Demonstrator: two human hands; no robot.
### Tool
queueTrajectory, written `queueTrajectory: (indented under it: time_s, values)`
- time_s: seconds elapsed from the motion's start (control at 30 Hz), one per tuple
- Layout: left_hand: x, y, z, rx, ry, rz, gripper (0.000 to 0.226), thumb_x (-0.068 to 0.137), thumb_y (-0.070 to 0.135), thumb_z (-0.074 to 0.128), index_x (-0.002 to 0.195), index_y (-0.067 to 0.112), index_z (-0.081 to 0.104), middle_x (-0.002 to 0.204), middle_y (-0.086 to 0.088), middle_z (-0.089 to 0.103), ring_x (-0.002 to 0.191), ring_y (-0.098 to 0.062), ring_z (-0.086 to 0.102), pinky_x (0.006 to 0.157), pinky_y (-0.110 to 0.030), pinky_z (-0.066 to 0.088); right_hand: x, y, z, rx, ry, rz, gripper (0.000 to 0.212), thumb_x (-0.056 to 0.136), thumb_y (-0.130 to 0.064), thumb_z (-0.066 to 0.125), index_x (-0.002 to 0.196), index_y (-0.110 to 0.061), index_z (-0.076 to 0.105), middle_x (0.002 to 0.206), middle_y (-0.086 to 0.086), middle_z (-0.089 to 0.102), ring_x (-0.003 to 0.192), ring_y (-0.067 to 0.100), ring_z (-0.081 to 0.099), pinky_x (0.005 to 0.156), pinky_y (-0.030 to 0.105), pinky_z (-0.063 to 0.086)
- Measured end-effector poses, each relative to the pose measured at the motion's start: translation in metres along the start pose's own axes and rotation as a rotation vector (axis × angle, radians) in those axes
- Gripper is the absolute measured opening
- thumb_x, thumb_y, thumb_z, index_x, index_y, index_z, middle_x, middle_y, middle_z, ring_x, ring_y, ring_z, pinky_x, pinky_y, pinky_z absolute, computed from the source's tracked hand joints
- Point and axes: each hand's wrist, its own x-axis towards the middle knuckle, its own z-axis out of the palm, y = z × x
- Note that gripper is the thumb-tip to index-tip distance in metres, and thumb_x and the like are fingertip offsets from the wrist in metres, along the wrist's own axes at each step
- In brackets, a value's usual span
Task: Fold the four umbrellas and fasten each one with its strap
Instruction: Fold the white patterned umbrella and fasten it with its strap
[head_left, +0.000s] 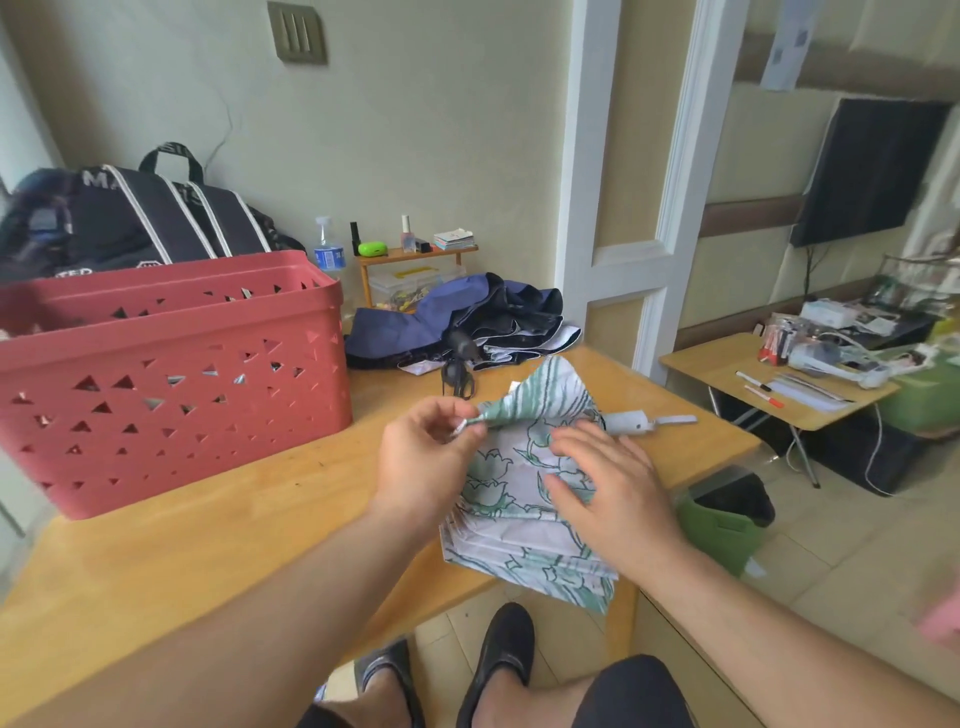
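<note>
The floral umbrella (524, 483) is white with green leaf and flower outlines and a green striped border; it lies collapsed on the wooden table (218, 540), its canopy gathered in loose flat pleats directly beneath both hands, the lower pleats overhanging the table's near edge. The left hand (423, 467) has fingers curled and pinches a gathered striped corner of the canopy at a small white rib tip between thumb and forefinger, lifting that corner off the table. The right hand (608, 488) lies flat with fingers straight and spread, pressing the pleats down; it grips nothing. The umbrella's white handle (631, 422) with its grey wrist loop projects just beyond the right fingertips, away from the person. Farther beyond both hands lies one dark navy umbrella (457, 325), unfolded and crumpled, its black handle (458, 371) pointing toward the left hand. Count of umbrellas clearly visible: two. Whether more lie in the basket cannot be told. To the outer side of the left hand stands one red perforated basket (171, 379), with one black bag (135, 218) behind it. Past the right hand, below table level, stands one green bin (722, 525) on the floor
</note>
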Motion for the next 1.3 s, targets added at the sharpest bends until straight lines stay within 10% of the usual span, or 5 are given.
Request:
queueTrajectory:
  time_s: [0.1, 0.3, 0.53, 1.13, 1.3]
  values:
    - [-0.008, -0.008, -0.001, 0.001, 0.001, 0.045, 0.026, 0.086, -0.001, 0.081, 0.091, 0.023, 0.073, 0.084, 0.006, 0.066, 0.074, -0.003, 0.062, 0.079, -0.028, 0.053, 0.009, -0.005, -0.004, 0.118, 0.140, 0.164, 0.029, 0.087, -0.034, 0.078, 0.107, -0.020, 0.063, 0.106, -0.010, 0.059, 0.097, 0.008, 0.054, 0.087, 0.040, 0.053]
    - [-0.014, -0.016, -0.002, 0.083, -0.015, 0.075, 0.034, 0.083, -0.007, 0.078, 0.091, 0.026, 0.071, 0.084, 0.008, 0.064, 0.074, -0.001, 0.060, 0.077, -0.023, 0.053, 0.039, -0.013, -0.018, 0.339, -0.087, 0.396, 0.093, 0.081, -0.025, 0.087, 0.150, -0.051, 0.030, 0.149, -0.008, 0.042, 0.138, 0.013, 0.038, 0.116, 0.036, 0.034]
    - [-0.013, -0.025, -0.009, 0.325, -0.120, -0.028, 0.052, 0.081, 0.016, 0.082, 0.117, 0.046, 0.059, 0.091, 0.009, 0.065, 0.081, -0.011, 0.064, 0.075, -0.029, 0.053, 0.046, -0.005, -0.042, 0.583, -0.136, 0.428, 0.061, 0.082, 0.005, 0.082, 0.123, -0.037, 0.065, 0.096, -0.003, 0.079, 0.092, 0.019, 0.075, 0.087, 0.042, 0.062]
    - [-0.013, -0.026, -0.017, -0.055, -0.234, -0.150, 0.016, 0.098, 0.014, 0.071, 0.100, 0.030, 0.073, 0.083, -0.005, 0.050, 0.076, -0.017, 0.049, 0.074, -0.031, 0.043, 0.013, 0.014, -0.029, 0.646, -0.191, 0.417, 0.039, 0.088, -0.021, 0.082, 0.111, -0.049, 0.070, 0.116, -0.009, 0.072, 0.112, 0.014, 0.066, 0.098, 0.043, 0.056]
    - [-0.008, -0.029, -0.022, 0.023, -0.238, -0.144, 0.025, 0.101, 0.006, 0.064, 0.103, 0.029, 0.074, 0.077, -0.001, 0.044, 0.071, -0.018, 0.042, 0.068, -0.029, 0.040, 0.006, 0.017, -0.022, 0.682, -0.167, 0.457, 0.029, 0.095, -0.013, 0.072, 0.100, -0.041, 0.074, 0.092, 0.032, 0.062, 0.085, 0.049, 0.061, 0.085, 0.057, 0.056]
